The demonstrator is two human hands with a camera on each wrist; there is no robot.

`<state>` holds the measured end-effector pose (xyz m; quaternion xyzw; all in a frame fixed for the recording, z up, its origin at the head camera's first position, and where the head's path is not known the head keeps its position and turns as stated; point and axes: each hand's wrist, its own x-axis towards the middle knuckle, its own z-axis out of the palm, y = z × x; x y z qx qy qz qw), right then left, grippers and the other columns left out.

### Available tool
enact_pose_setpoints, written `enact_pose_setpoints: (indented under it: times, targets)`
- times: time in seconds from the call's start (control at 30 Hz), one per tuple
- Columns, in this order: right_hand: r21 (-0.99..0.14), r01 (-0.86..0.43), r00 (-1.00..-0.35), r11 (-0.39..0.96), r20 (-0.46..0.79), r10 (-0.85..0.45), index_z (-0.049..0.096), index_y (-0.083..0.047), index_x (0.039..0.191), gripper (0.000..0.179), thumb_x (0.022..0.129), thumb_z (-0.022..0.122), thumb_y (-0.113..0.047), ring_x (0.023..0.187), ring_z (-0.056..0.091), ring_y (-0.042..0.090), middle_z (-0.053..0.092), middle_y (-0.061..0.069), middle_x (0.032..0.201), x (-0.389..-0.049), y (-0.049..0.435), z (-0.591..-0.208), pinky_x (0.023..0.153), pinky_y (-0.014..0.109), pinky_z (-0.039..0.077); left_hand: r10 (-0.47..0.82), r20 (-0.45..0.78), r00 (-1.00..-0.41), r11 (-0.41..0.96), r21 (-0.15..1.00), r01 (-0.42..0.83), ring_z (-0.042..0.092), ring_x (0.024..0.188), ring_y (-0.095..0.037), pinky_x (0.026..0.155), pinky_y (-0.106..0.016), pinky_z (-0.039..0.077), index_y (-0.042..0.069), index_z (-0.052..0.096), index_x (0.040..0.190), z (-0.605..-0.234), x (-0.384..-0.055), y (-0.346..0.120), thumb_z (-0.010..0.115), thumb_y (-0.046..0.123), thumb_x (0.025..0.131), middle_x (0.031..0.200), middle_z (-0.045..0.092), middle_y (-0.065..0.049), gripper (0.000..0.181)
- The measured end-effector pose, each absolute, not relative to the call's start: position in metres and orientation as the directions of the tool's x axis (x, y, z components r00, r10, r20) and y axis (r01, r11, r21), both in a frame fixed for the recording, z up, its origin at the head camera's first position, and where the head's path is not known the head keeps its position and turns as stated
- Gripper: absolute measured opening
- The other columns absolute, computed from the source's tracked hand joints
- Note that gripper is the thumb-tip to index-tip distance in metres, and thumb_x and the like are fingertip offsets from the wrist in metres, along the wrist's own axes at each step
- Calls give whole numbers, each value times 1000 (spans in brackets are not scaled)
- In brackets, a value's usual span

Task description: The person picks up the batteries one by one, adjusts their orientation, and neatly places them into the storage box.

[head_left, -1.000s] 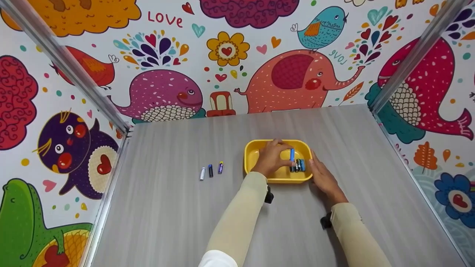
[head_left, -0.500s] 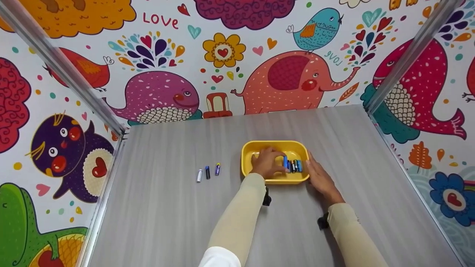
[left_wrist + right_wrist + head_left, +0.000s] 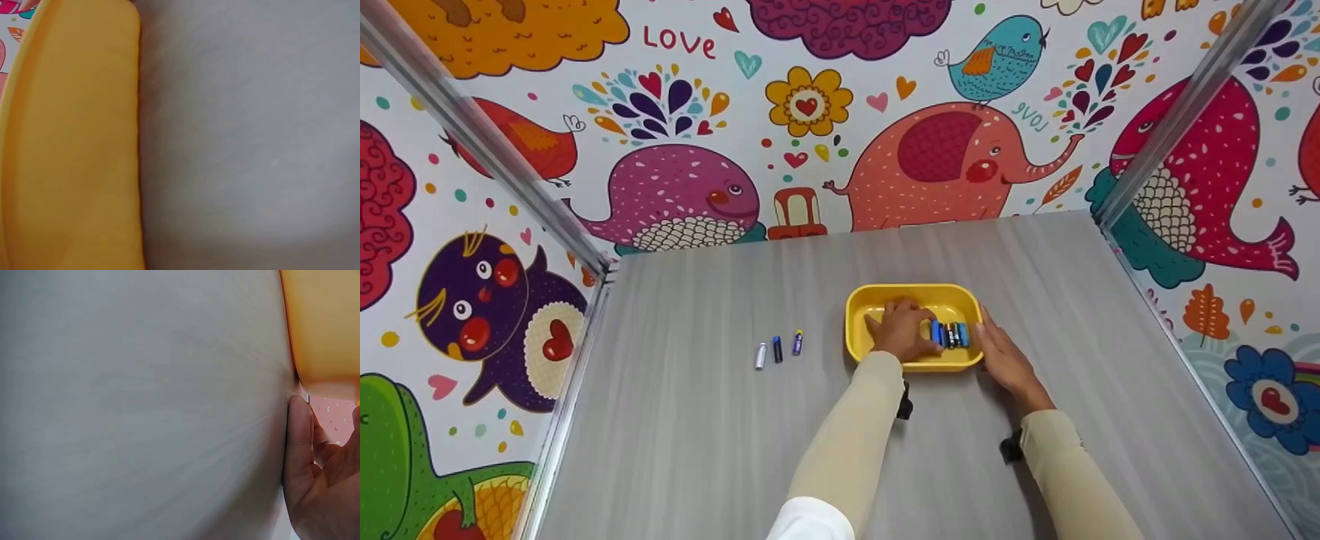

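In the head view my left hand [image 3: 904, 331] reaches into the yellow tray [image 3: 855, 356], pinching a blue battery [image 3: 935, 333] between thumb and fingertips at its two ends. That battery stands at the left end of a row of several batteries [image 3: 954, 335] in dark, light and blue colours, along the tray's right part. Against the tray's right outer wall lies my right hand [image 3: 1006, 360] with straight fingers. The right wrist view shows this hand [image 3: 326, 478] beside the yellow wall [image 3: 326, 332]. Only the tray's outer side [image 3: 79, 140] and the table appear in the left wrist view.
Left of the tray, three batteries lie apart on the grey table [image 3: 697, 420]: a white one [image 3: 760, 356], a black one with a blue end [image 3: 778, 349] and a purple one with a yellow end [image 3: 797, 343]. Patterned walls [image 3: 802, 172] border the table's back and sides.
My left hand has moved left and lowered the blue battery from above the row to its left end. My right hand stays at the tray's side. The head view has shifted slightly.
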<state>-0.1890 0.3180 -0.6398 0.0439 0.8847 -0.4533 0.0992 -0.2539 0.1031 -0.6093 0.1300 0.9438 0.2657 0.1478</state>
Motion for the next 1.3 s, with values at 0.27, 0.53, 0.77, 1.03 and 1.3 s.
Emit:
enact_pose_setpoints:
  times: [0.27, 0.53, 0.77, 1.03, 1.3]
  targets:
    - [-785, 174, -974, 594, -225, -12, 2, -30, 165, 67, 108, 20, -60, 130, 44, 39, 31, 23, 160, -189, 317, -638, 93, 47, 48, 312, -196, -930, 852, 490, 183, 37, 139, -23, 113, -79, 16, 40, 70, 124, -616, -255, 106, 85, 58, 74, 147, 50, 9, 56]
    - [-801, 182, -972, 570, -236, -21, 1, -32, 165, 66, 108, 21, -60, 134, 41, 38, 24, 20, 166, -189, 316, -638, 97, 51, 47, 318, -175, -932, 861, 465, 206, 37, 139, -24, 112, -81, 16, 39, 72, 120, -620, -255, 106, 85, 57, 73, 147, 50, 9, 53]
    - [-819, 183, -973, 544, -230, -20, 2, -31, 165, 63, 110, 23, -54, 139, 36, 36, 23, 17, 167, -189, 317, -639, 116, 61, 30, 322, -174, -931, 864, 456, 213, 36, 141, -25, 112, -82, 17, 39, 71, 122, -620, -255, 106, 85, 57, 74, 149, 49, 9, 53]
    - [-785, 127, -985, 606, -172, -17, 6, -23, 165, 70, 108, 21, -60, 113, 51, 38, 42, 23, 147, -190, 317, -640, 86, 43, 49, 349, -174, -921, 868, 430, 248, 37, 139, -23, 111, -81, 21, 35, 68, 129, -621, -256, 105, 83, 61, 73, 147, 50, 8, 63]
    - [-786, 138, -983, 603, -185, -15, 5, -26, 165, 71, 106, 20, -63, 119, 50, 39, 37, 24, 154, -189, 320, -639, 84, 42, 51, 352, -166, -921, 826, 518, 222, 41, 139, -21, 117, -72, 24, 30, 65, 133, -610, -252, 95, 86, 53, 77, 145, 54, 7, 65]
